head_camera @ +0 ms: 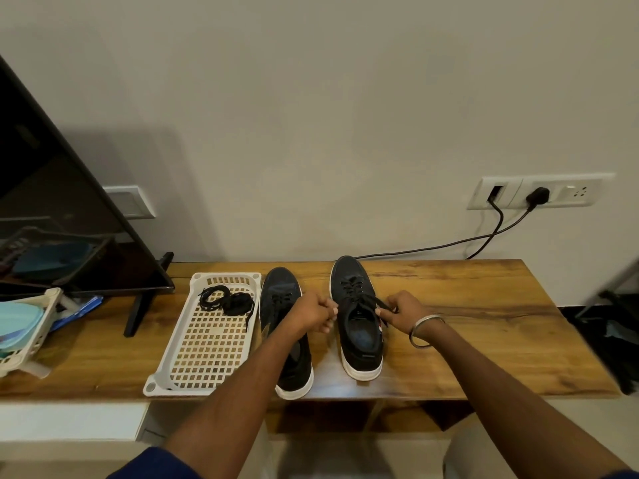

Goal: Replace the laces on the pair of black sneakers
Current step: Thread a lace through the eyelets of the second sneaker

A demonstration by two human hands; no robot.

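Two black sneakers with white soles stand side by side on the wooden table, toes toward the wall. The right sneaker point(359, 335) is laced with a black lace point(359, 292). My right hand point(403, 311) pinches one end of that lace at the shoe's right side. My left hand point(316, 312) is curled at the shoe's left side, apparently holding the other lace end. The left sneaker point(280, 295) is partly hidden under my left forearm. A bundle of loose black laces point(226, 300) lies in a white perforated tray point(204, 357) left of the shoes.
A flat screen on a stand point(69, 209) occupies the table's left end, with a white basket point(27, 337) holding pale blue items beside it. Wall sockets point(539, 191) with two black cables hang behind the right sneaker. The wooden table point(484, 323) extends to the right.
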